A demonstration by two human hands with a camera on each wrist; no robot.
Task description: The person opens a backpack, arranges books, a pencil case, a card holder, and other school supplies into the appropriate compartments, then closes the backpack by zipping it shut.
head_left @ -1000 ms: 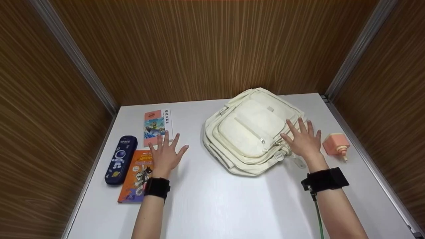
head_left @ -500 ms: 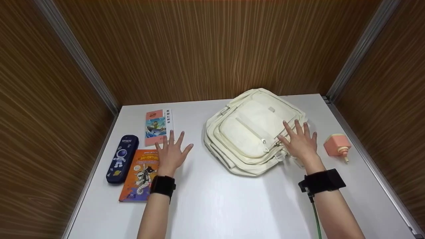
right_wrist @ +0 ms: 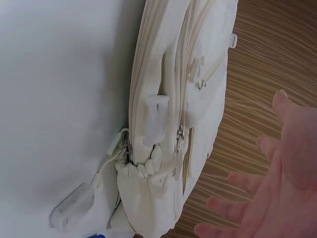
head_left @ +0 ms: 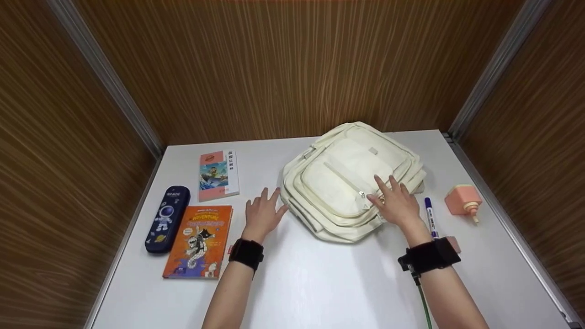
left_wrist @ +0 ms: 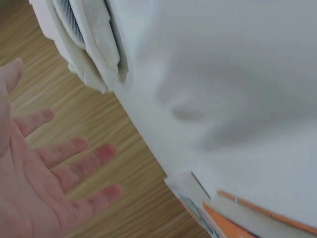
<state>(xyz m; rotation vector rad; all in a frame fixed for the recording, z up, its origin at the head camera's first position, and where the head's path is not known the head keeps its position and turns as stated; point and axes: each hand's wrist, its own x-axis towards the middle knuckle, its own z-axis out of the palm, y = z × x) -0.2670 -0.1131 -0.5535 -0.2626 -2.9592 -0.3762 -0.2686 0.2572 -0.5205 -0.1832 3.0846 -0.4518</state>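
White table (head_left: 320,283), cream backpack (head_left: 338,183) zipped, contents hidden; left hand (head_left: 261,214), right hand (head_left: 395,203) grips spread.

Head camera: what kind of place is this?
Probably a small packing station: a white table walled in by wood-look panels, with school things laid out, a cream backpack, a storybook and a space pencil case.

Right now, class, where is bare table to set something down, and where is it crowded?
Free: the near strip of the table between the arms. Crowded: the left side with the pencil case and orange book, and right of the backpack, beside the pen.
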